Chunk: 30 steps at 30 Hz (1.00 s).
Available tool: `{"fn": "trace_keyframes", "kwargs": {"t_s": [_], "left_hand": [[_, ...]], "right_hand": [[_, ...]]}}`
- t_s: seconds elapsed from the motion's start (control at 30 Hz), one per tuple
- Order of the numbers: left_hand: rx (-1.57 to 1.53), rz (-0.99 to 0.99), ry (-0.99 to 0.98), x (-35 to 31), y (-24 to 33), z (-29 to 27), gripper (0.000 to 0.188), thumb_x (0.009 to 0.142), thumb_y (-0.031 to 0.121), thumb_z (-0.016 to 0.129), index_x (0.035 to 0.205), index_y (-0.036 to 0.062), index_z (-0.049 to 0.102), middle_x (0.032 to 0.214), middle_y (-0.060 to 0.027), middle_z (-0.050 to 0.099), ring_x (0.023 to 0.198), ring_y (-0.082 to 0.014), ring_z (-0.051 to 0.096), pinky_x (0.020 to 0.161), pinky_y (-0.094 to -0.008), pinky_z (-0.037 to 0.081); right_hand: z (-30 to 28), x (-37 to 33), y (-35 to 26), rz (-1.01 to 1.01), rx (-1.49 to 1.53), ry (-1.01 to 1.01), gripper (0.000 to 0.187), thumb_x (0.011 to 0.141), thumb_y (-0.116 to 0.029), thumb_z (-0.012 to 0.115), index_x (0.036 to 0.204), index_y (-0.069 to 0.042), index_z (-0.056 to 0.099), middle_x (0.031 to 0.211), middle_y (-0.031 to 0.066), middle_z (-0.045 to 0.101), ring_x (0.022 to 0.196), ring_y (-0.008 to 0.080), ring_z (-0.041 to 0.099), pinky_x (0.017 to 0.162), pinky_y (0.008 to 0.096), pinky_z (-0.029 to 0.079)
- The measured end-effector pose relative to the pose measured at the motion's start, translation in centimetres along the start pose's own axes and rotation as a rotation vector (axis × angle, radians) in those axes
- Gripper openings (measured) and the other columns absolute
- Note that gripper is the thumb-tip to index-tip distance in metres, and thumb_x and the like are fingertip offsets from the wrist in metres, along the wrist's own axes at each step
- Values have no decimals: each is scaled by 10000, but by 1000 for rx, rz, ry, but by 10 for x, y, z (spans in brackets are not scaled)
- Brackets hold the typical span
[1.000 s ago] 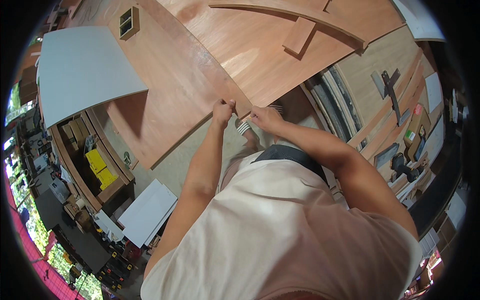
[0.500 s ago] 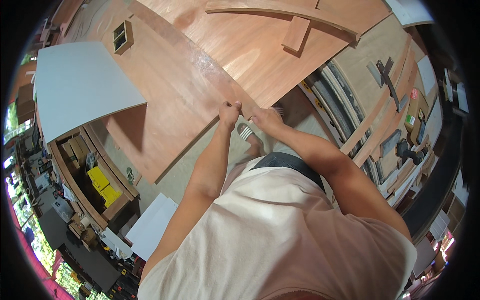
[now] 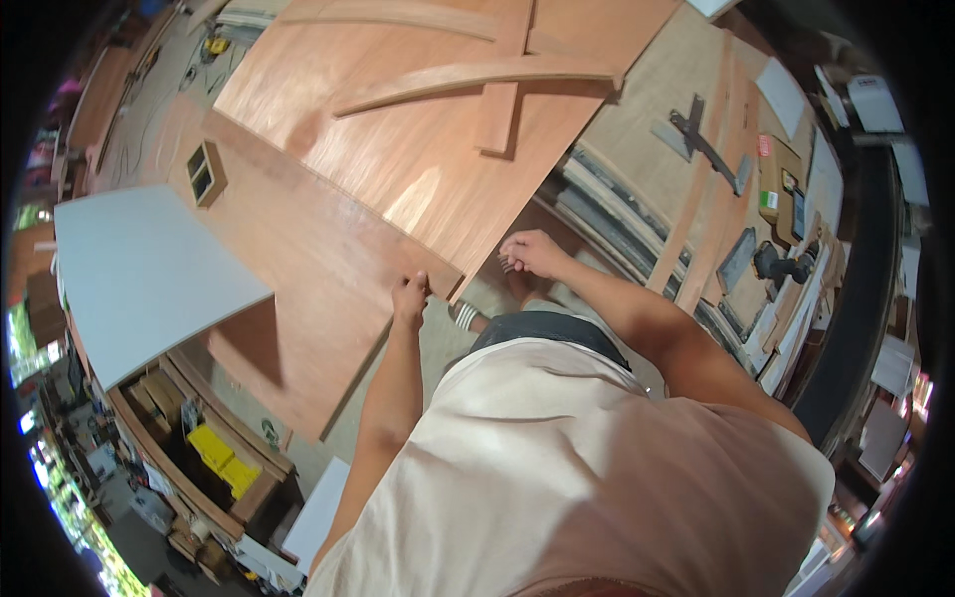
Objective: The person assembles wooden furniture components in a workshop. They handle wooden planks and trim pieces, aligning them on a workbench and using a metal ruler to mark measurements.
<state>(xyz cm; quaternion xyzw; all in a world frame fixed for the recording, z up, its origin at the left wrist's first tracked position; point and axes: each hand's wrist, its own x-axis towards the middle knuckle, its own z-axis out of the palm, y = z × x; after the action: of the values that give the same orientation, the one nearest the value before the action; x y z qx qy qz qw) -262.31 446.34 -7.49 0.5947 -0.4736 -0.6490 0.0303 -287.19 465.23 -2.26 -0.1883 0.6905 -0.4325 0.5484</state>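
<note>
While the left hand (image 3: 410, 296) pinches the near edge of the reddish plywood sheet (image 3: 298, 289), its grip closed on the board close to the corner, the right hand (image 3: 534, 253) hovers just right of that corner, fingers curled loosely around nothing. A grey panel (image 3: 149, 274) overlaps the sheet's left side.

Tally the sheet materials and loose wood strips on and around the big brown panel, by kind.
Large brown plywood sheets: 2, the upper sheet and the lower sheet whose corner the left hand touches
Grey-white board: 1
Wood strips lying on the upper sheet: 3
Total: 6
</note>
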Motion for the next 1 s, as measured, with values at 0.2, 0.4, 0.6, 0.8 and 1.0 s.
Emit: {"fn": "trace_keyframes", "kwargs": {"t_s": [0.2, 0.4, 0.6, 0.8, 1.0], "left_hand": [[-19, -80, -15, 0, -4, -1, 423, 925, 330, 645, 1212, 46, 515, 867, -61, 631, 724, -172, 605, 560, -298, 404], [-154, -146, 67, -17, 0, 0, 605, 937, 374, 618, 1393, 37, 407, 999, -86, 628, 731, -183, 606, 617, -372, 427], [65, -97, 321, -60, 3, -9, 761, 926, 378, 629, 1490, -8, 294, 1109, -165, 615, 760, -222, 624, 592, -356, 461], [611, -110, 346, -68, -100, -85, 691, 910, 366, 652, 1348, -136, 467, 1287, -328, 577, 1167, -387, 607, 963, -433, 487], [606, -206, 318, -110, -193, -117, 640, 883, 348, 684, 1315, -99, 533, 1291, -322, 582, 1191, -384, 601, 993, -425, 477]], "right_hand": [[-99, -15, 34, 218, 971, 116, 111, 859, -80, 520, 783, -48, 595, 716, 61, 564, 661, 236, 572, 683, 464, 547], [-212, 35, 9, 239, 981, 399, 188, 873, -222, 561, 738, -95, 533, 537, 13, 379, 571, 216, 494, 620, 438, 492], [-289, 94, -16, 88, 63, 952, 376, 912, -405, 613, 1005, -41, 586, 795, 94, 559, 441, 128, 338, 400, 300, 294], [-274, 94, -101, 46, 774, 606, 763, 891, -597, 631, 1392, -60, 421, 1196, 212, 586, 452, 69, 325, 402, 241, 278], [-260, 152, -125, 24, 1112, 512, 878, 860, -616, 663, 1465, -81, 319, 1377, 248, 500, 436, 68, 312, 409, 215, 277]]}}
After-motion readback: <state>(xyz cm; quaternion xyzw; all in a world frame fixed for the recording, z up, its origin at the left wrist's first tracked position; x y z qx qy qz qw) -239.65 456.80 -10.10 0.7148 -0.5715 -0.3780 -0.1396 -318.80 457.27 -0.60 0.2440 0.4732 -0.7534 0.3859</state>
